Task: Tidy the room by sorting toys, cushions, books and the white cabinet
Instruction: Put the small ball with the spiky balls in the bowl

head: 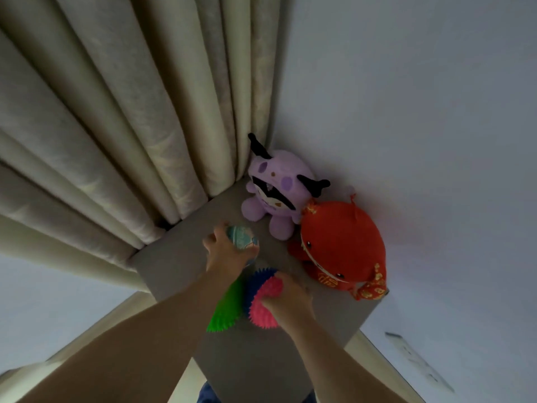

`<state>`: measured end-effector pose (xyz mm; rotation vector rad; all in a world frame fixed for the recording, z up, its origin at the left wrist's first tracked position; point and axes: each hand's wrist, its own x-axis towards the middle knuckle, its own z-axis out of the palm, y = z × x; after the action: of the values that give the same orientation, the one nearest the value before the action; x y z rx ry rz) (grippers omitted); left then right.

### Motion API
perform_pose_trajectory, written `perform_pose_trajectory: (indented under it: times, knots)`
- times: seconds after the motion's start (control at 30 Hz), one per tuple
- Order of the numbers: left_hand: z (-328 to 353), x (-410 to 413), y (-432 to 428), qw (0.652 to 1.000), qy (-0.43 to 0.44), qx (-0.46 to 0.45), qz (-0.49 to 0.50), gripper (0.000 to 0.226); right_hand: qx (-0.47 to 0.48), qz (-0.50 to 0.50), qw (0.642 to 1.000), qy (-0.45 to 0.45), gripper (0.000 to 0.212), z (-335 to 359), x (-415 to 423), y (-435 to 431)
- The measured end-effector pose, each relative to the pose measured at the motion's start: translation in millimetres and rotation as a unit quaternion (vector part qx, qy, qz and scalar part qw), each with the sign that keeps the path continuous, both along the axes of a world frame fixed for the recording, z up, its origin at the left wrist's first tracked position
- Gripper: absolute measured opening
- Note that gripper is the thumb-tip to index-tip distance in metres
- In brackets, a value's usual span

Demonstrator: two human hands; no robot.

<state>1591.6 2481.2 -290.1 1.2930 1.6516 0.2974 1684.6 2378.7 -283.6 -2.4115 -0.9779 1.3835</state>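
The left hand [229,253] is curled round a small round blue-green globe-patterned ball [243,238], with the fingers wrapped over its near side, holding it just above or on the flat grey surface [174,257]; I cannot tell which. Just to the right of that hand and nearer the person, the right hand [292,301] grips a pink spiky rubber ball [266,302], the fingers bent over its far side. A dark blue spiky rubber ball [257,282] lies against the pink one between the two hands, and whether the right hand also holds it cannot be told. A bright green spiky rubber ball [225,311] sits left of the right hand, partly hidden under the left forearm. Beyond the left hand, in the far corner of the surface, a lilac plush toy with black horns [276,193] leans where the curtain meets the wall. Beyond and to the right of the right hand a red plush toy with gold trim [340,245] rests against the wall, touching the lilac one. Heavy cream pleated curtains [116,126] hang behind and to the left of the left hand, brushing the surface's far edge. A plain white wall [421,112] stands to the right of the right hand, carrying a white wall fitting [418,362] low down. The room is dim.
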Motion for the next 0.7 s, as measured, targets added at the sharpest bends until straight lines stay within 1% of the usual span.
perform_pose_trajectory:
  times: [0.07,0.13,0.2,0.3,0.43,0.57,0.7]
  knots:
    - [-9.3,-3.0,1.6,0.999,0.027,-0.001,-0.038,0.081,0.000,-0.010,1.000,0.000,0.059,-3.8,1.1,-1.5]
    - [-14.4,-5.5,3.0,0.998,0.042,0.003,-0.050,0.077,-0.003,-0.005,1.000,-0.002,0.057,-5.6,2.8,-3.1]
    - [-19.9,-6.4,3.6,0.997,0.042,0.002,-0.061,0.075,-0.002,-0.009,1.000,0.007,0.054,-7.5,6.0,-4.5]
    - [-25.4,-4.6,3.8,0.992,0.048,0.007,-0.117,0.074,0.005,-0.007,1.000,0.018,0.049,-8.5,10.0,-5.8]
    - [-36.8,-4.0,1.1,0.969,0.101,0.009,-0.225,0.071,0.011,0.009,1.000,0.022,0.049,-8.6,12.5,-8.3]
    - [-39.5,-5.9,-4.8,0.945,0.165,0.008,-0.281,0.067,0.010,0.028,0.999,0.031,0.054,-10.1,17.2,-11.8]
    - [-29.1,-9.9,-9.2,0.919,0.227,0.013,-0.322,0.069,0.008,0.033,0.999,0.037,0.057,-10.2,16.9,-12.4]
